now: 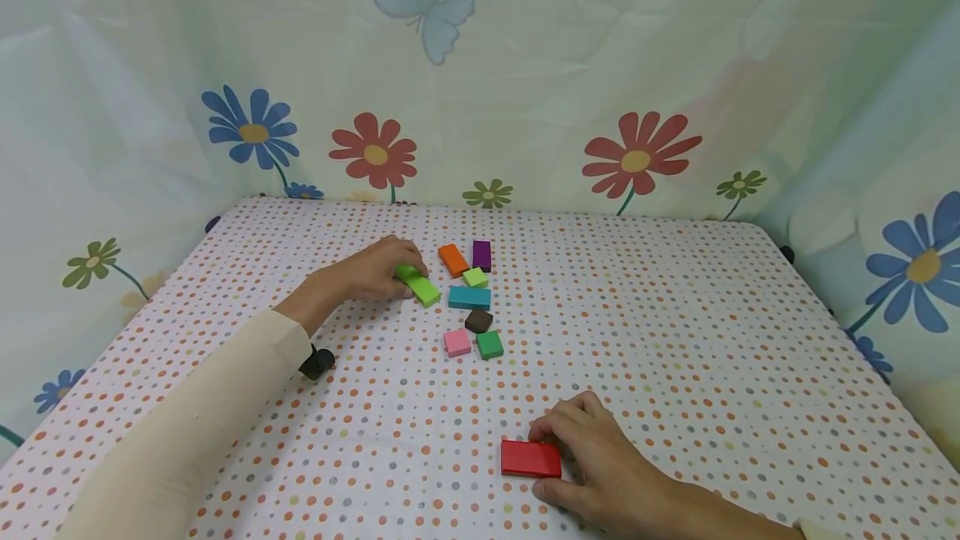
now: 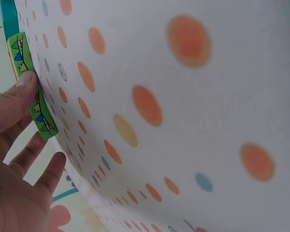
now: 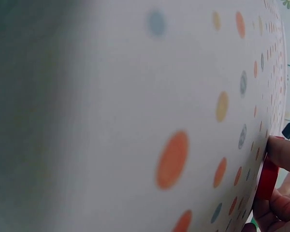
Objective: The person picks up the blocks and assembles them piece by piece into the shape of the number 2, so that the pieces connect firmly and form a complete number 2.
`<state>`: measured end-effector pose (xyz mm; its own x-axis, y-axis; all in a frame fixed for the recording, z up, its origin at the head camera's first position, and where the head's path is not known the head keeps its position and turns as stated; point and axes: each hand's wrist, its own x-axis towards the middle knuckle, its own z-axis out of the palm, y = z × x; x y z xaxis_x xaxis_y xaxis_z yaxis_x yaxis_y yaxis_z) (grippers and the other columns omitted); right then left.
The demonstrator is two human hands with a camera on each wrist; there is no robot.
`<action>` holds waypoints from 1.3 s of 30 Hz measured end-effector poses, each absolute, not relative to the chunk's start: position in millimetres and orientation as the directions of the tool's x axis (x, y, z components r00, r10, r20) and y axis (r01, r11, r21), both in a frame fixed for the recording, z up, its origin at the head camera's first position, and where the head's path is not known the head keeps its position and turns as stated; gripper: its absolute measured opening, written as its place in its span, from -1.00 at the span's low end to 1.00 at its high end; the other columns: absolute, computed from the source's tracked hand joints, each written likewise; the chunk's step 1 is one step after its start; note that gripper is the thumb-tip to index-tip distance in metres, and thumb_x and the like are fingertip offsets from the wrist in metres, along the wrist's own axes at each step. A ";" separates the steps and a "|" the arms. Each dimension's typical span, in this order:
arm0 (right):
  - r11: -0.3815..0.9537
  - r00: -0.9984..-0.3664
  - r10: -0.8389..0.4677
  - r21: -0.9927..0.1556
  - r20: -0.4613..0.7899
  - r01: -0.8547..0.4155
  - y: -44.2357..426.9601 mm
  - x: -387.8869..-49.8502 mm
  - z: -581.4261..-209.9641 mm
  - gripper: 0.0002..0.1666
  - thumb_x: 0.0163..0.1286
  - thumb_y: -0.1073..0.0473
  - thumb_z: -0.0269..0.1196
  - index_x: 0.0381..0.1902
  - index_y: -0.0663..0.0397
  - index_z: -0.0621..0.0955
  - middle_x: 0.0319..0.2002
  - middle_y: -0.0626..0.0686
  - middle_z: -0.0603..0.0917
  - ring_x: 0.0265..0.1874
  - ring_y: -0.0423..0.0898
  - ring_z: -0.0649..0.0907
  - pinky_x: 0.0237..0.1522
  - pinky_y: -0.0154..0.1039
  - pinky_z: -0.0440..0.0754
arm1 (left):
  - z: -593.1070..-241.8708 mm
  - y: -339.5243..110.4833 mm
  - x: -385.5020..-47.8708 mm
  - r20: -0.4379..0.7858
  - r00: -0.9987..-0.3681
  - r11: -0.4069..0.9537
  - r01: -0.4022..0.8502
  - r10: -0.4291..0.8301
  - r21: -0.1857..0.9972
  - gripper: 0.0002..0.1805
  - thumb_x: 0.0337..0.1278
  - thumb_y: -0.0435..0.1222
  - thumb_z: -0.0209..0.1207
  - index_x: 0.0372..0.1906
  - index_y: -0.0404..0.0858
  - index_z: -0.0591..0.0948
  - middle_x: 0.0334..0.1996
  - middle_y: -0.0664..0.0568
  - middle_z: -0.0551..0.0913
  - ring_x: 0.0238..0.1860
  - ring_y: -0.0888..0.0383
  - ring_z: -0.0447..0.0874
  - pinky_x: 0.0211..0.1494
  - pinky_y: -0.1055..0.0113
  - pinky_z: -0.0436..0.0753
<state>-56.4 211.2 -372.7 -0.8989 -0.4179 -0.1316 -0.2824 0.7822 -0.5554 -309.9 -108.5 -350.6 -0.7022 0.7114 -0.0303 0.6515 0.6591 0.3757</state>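
My left hand (image 1: 377,268) pinches a long light green block (image 1: 423,287) beside the left of the block group. In the left wrist view, bunting is printed along the side of this green block (image 2: 22,57), and the thumb lies across it. Nearer the table's front, my right hand (image 1: 603,465) grips a flat red block (image 1: 529,458) between thumb and fingers. The red block (image 3: 267,180) shows only partly in the right wrist view, half covered by the fingers. Closest to the green block are an orange block (image 1: 453,260) and a teal block (image 1: 469,298).
A purple block (image 1: 482,256), a small lime block (image 1: 476,277), a dark brown piece (image 1: 479,322), a pink block (image 1: 457,342) and a green square block (image 1: 490,345) lie mid-table. The dotted cloth (image 1: 660,315) covers the table; a flowered curtain (image 1: 517,65) hangs behind it.
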 end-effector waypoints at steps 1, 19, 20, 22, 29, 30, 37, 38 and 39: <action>0.782 -0.900 -0.417 -0.556 -0.130 -0.282 210.9 -56.3 -372.4 -0.51 0.17 -0.22 0.49 0.02 -0.38 0.58 -0.03 -0.44 0.51 0.03 -0.22 0.30 0.05 -0.13 0.47 | -350.5 -108.6 -309.5 -0.032 -0.702 0.659 0.651 0.712 0.376 -0.65 0.14 -0.40 0.37 0.06 -0.17 0.73 0.14 -0.06 0.62 0.22 -0.05 0.43 0.39 -0.03 0.35; 0.789 -0.897 -0.407 -0.562 -0.174 -0.249 208.0 -57.8 -366.8 -0.53 0.16 -0.20 0.50 -0.02 -0.37 0.57 -0.08 -0.42 0.50 0.01 -0.19 0.30 0.01 -0.16 0.46 | -352.1 -122.0 -292.8 -0.052 -0.731 0.688 0.613 0.681 0.387 -0.67 0.18 -0.31 0.39 0.06 -0.13 0.73 0.09 0.04 0.65 0.21 0.00 0.44 0.39 -0.02 0.37; 0.791 -0.897 -0.404 -0.560 -0.177 -0.246 207.9 -58.0 -366.6 -0.53 0.16 -0.20 0.50 -0.02 -0.37 0.57 -0.09 -0.42 0.50 0.01 -0.19 0.30 0.00 -0.16 0.45 | -351.8 -122.6 -291.4 -0.049 -0.728 0.685 0.617 0.684 0.387 -0.67 0.18 -0.30 0.39 0.06 -0.13 0.73 0.08 0.05 0.66 0.20 0.00 0.45 0.38 -0.02 0.37; 0.794 -0.898 -0.398 -0.560 -0.187 -0.235 207.9 -58.5 -366.0 -0.53 0.16 -0.19 0.51 -0.03 -0.37 0.57 -0.10 -0.41 0.50 0.01 -0.18 0.30 -0.01 -0.15 0.44 | -350.5 -123.6 -287.4 -0.044 -0.726 0.681 0.619 0.686 0.391 -0.68 0.17 -0.29 0.40 0.05 -0.12 0.73 0.06 0.06 0.67 0.18 0.02 0.46 0.36 -0.02 0.39; 0.797 -0.901 -0.381 -0.568 -0.208 -0.206 208.8 -59.5 -366.5 -0.50 0.12 -0.18 0.53 -0.04 -0.35 0.57 -0.12 -0.37 0.51 -0.02 -0.15 0.30 -0.06 -0.17 0.41 | -348.0 -125.9 -272.2 -0.012 -0.694 0.632 0.649 0.720 0.423 -0.70 0.15 -0.26 0.43 0.01 -0.08 0.73 -0.01 0.14 0.67 0.12 0.08 0.49 0.31 0.01 0.43; 0.795 -0.901 -0.383 -0.569 -0.204 -0.210 209.0 -59.5 -366.6 -0.50 0.12 -0.17 0.53 -0.04 -0.35 0.58 -0.11 -0.37 0.51 -0.02 -0.15 0.30 -0.06 -0.17 0.42 | -347.1 -126.1 -269.3 -0.007 -0.686 0.623 0.657 0.727 0.424 -0.70 0.15 -0.26 0.43 0.01 -0.08 0.73 -0.02 0.14 0.68 0.10 0.09 0.50 0.29 0.02 0.45; 0.784 -0.900 -0.399 -0.574 -0.174 -0.237 208.4 -59.4 -366.7 -0.52 0.14 -0.16 0.53 -0.04 -0.34 0.57 -0.11 -0.37 0.51 -0.01 -0.16 0.30 -0.07 -0.22 0.43 | -341.1 -129.2 -244.4 0.024 -0.637 0.570 0.705 0.770 0.423 -0.71 0.12 -0.27 0.44 -0.02 -0.08 0.74 -0.09 0.19 0.68 -0.06 0.19 0.56 0.13 0.11 0.54; 0.783 -0.900 -0.402 -0.572 -0.166 -0.244 208.5 -59.5 -366.7 -0.52 0.14 -0.16 0.53 -0.04 -0.34 0.57 -0.11 -0.38 0.51 -0.02 -0.16 0.30 -0.08 -0.22 0.43 | -340.7 -129.1 -241.2 0.025 -0.632 0.565 0.708 0.774 0.423 -0.71 0.12 -0.26 0.45 -0.03 -0.08 0.74 -0.10 0.20 0.68 -0.08 0.20 0.56 0.11 0.13 0.54; 0.781 -0.901 -0.405 -0.571 -0.157 -0.251 208.4 -59.6 -366.7 -0.53 0.14 -0.15 0.53 -0.05 -0.33 0.57 -0.11 -0.38 0.51 -0.02 -0.16 0.30 -0.08 -0.23 0.43 | -340.4 -128.7 -238.3 0.025 -0.628 0.561 0.712 0.778 0.422 -0.72 0.12 -0.27 0.45 -0.03 -0.08 0.74 -0.11 0.21 0.68 -0.10 0.21 0.55 0.10 0.14 0.55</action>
